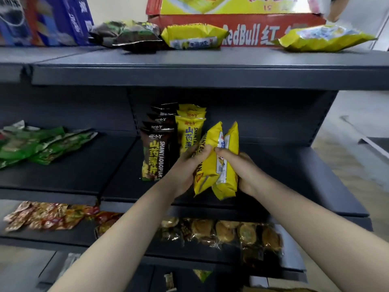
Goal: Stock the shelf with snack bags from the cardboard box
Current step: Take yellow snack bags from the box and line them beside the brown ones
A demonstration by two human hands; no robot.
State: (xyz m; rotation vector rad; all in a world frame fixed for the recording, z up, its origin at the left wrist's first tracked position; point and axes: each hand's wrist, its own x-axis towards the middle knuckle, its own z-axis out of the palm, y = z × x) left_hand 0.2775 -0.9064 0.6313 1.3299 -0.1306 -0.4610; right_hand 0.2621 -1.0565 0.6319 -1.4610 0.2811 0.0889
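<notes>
Two yellow snack bags stand side by side on the middle shelf point(294, 175), held upright between my hands. My left hand point(185, 169) grips the left yellow bag point(207, 163) from its left side. My right hand point(244, 171) grips the right yellow bag point(228, 178) from the right. Behind them stands a row of yellow bags point(190, 127), and to its left a row of dark brown bags point(154, 152), all upright. The cardboard box is out of view.
Green bags point(37, 144) lie at the left of the middle shelf. On the top shelf lie a dark bag point(128, 35), two yellow bags point(193, 36) and a red carton point(242, 30). The lower shelf holds red-orange packets point(46, 214) and clear-wrapped pastries point(223, 230).
</notes>
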